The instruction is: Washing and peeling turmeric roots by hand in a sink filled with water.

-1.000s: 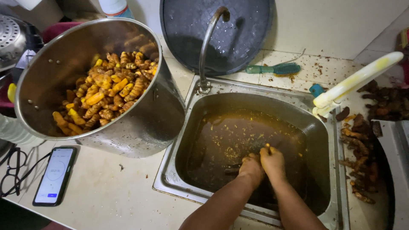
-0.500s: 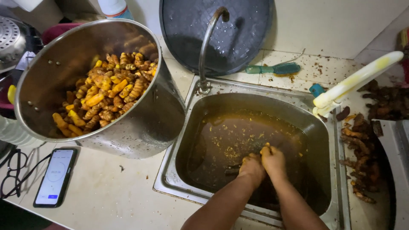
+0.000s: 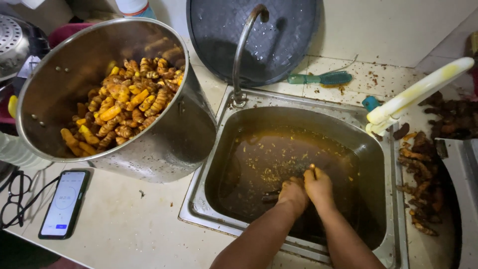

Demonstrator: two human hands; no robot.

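Barely anything has shifted since a second ago: both hands stay low in the murky brown water of the sink (image 3: 383, 164), pressed together. I see my left hand (image 3: 293, 195) and right hand (image 3: 318, 187) closed around a small yellow root piece (image 3: 312, 168), its tip poking above the right fingers. So I read the scrubbing as going on. Left of the sink, the big steel pot (image 3: 164, 144) holds peeled yellow roots (image 3: 119, 109); unpeeled roots (image 3: 420, 184) lie to the right.
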